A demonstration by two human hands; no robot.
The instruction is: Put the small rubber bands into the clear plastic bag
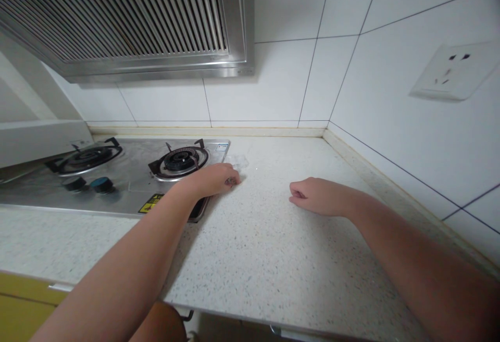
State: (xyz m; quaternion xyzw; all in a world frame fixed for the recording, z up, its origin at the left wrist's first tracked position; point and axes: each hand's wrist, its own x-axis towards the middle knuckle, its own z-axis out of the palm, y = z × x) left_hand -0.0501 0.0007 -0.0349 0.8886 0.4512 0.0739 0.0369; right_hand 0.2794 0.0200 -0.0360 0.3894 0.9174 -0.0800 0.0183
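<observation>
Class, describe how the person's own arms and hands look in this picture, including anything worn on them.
The left arm and right arm are bare as far as they show, with no sleeves. The left hand and right hand wear no gloves. A dark patch shows at the left fingers; its nature is unclear.

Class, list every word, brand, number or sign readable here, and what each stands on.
No word, brand, number or sign is readable.
Yellow-and-black sticker on the cooktop: too blurred.
Blue-and-white label at its far right corner: too small.
Any other marks: too faint.
</observation>
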